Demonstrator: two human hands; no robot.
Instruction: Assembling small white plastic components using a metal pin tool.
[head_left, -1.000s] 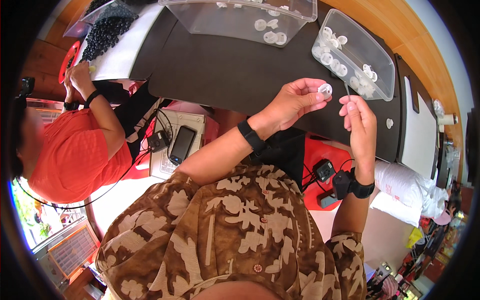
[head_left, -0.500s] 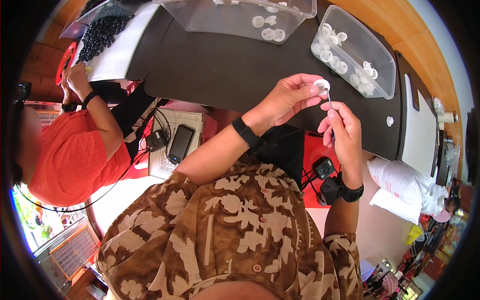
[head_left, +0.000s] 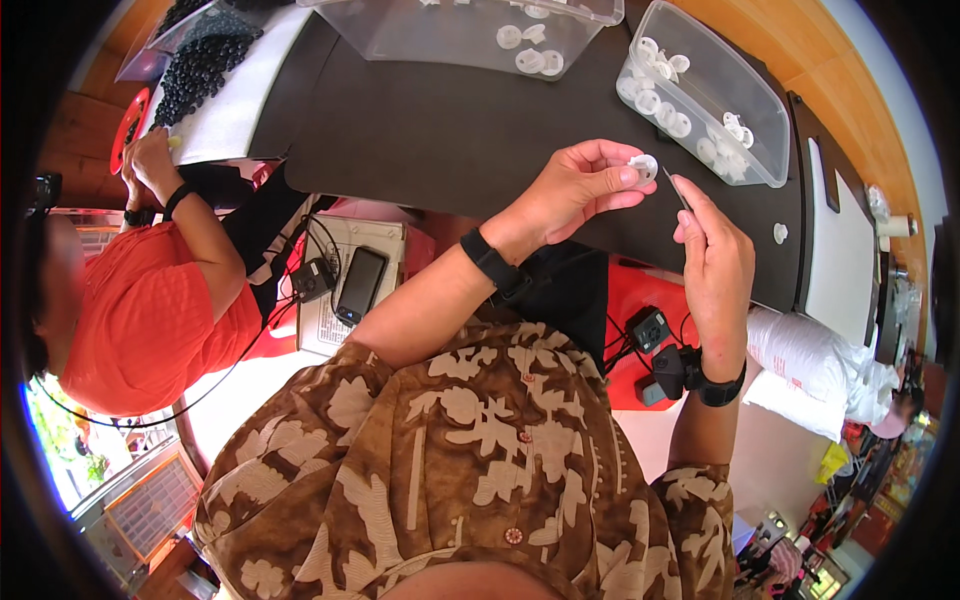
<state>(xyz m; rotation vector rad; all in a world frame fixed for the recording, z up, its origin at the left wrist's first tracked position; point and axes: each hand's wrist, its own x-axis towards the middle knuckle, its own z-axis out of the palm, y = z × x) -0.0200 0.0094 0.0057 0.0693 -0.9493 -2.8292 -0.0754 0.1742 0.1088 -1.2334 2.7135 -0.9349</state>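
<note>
Head view: from where I sit, I have the left hand (head_left: pixel 590 190) pinching a round white plastic piece (head_left: pixel 643 168) between thumb and fingers, out over the near edge of the dark bench (head_left: pixel 430 140); the right hand (head_left: pixel 715 250) grips a thin metal tool (head_left: pixel 676 190) between thumb and forefinger, its tip just beside the piece's right rim; whether the two touch, I cannot tell.

Beyond the fingers stands a clear plastic bin (head_left: pixel 775 160) set at a slant, with more round white pieces inside; its near wall is close to both hands, so my room forward on that side is tight; a larger clear tub (head_left: pixel 430 35) with similar pieces sits along the far side, cut by the upper border of the view; a loose white piece (head_left: pixel 780 233) lies right of the right hand, near the bench's right edge, with a white panel (head_left: pixel 840 250) past it.

My widest room runs left, along the dark top as far as the white surface (head_left: pixel 230 120) bearing a heap of small black pieces (head_left: pixel 210 65); a co-worker in an orange shirt (head_left: pixel 160 310) works at its corner; below the near edge I see a phone (head_left: pixel 362 285) on a carton (head_left: pixel 325 330), and white sacks (head_left: pixel 800 350) at the right.
</note>
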